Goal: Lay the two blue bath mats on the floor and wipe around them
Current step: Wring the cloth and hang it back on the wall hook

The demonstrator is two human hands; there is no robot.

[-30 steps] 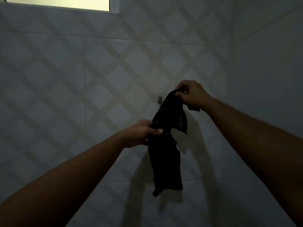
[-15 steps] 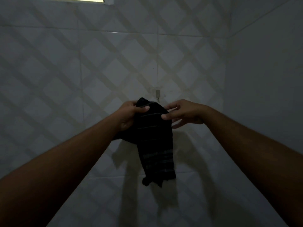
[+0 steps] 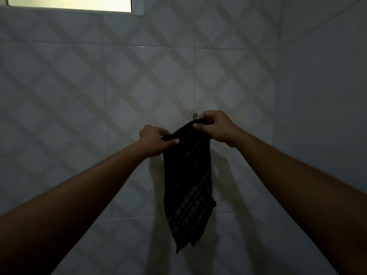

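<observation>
A dark striped cloth (image 3: 187,187) hangs in front of the tiled wall, held up by its top edge. My left hand (image 3: 155,140) grips the cloth's upper left corner. My right hand (image 3: 215,126) pinches the upper right corner a little higher, just in front of a small metal wall hook (image 3: 195,115). The cloth droops straight down between my forearms, its lower end loose. No blue bath mats and no floor appear in this view.
A tiled wall (image 3: 99,86) with a diamond pattern fills the view. A plain side wall (image 3: 327,86) meets it at a corner on the right. A lit window (image 3: 69,2) sits at the top left. The room is dim.
The cloth hung from my right hand near the hook, then both hands bunched it; now my hands have moved apart along the top edge and the cloth is spread wider.
</observation>
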